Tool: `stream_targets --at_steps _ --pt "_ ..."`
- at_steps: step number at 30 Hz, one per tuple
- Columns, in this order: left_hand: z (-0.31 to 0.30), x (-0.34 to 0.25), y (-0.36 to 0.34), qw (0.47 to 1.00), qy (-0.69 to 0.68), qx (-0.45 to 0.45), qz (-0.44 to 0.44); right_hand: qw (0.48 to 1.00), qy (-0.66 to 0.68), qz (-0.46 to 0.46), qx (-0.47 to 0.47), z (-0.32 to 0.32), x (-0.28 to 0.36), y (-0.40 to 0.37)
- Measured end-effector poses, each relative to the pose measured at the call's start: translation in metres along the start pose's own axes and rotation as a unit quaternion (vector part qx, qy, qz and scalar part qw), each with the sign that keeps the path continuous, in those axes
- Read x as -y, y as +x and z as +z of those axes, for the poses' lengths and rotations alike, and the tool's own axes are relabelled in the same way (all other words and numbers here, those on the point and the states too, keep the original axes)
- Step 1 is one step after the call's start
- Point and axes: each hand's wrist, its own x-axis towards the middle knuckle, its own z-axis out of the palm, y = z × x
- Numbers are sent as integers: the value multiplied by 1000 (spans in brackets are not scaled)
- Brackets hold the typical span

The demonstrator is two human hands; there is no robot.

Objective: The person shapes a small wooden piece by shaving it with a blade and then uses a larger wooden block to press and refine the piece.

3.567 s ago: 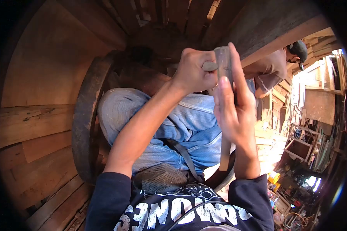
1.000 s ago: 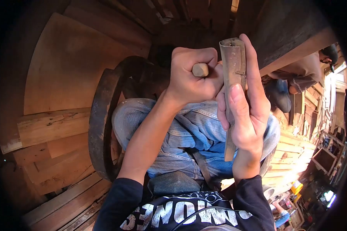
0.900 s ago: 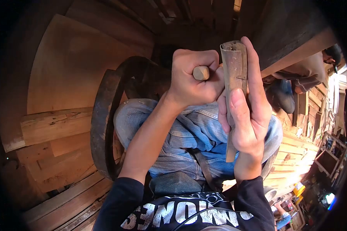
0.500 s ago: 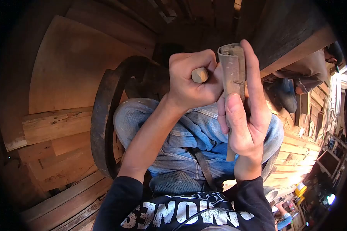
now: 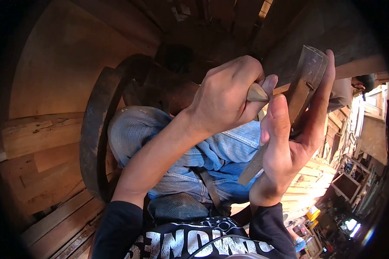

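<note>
My left hand [image 5: 229, 95] is closed around a wooden handle [image 5: 257, 93]. Its tapered tip sticks out of the fist and points right, close to my right thumb. My right hand [image 5: 285, 146] holds a long, worn brown socketed piece [image 5: 309, 73], tilted, between the thumb and the palm side. One finger lies stretched along its far edge. The piece has a thick upper end with a small notch or bump on its side. A thin flat end shows below the hand, near my right wrist. The rest of the handle is hidden by my left hand.
A curved dark band [image 5: 93, 134] stands at my left knee [image 5: 134, 129]. Wooden boards [image 5: 43, 134] line the left side. At the right are a partly seen person [image 5: 341, 93], a plank floor [image 5: 317, 168], a yellow container [image 5: 313, 212] and clutter.
Both hands have shifted right in view. The socketed piece has tilted to the right, and the handle's tip has turned from facing me to pointing right.
</note>
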Motion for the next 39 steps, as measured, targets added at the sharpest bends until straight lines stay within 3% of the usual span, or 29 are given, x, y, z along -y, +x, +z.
stream_targets --at_steps 12,14,20,23,39 --pt "-4 0 1 1000 12 13 3 1000 13 18 9 1 2 -1" --pt "-6 -4 0 998 23 56 -25 1000 3 17 10 0 2 -1" --pt "-9 -4 0 997 18 71 -29 999 -22 27 38 -6 -1 -1" --pt "-4 -1 1 1000 2 30 -6 999 -17 25 35 -6 -3 -2" --pt "-7 -2 0 999 0 42 -19 997 -71 28 30 -5 1 -2"
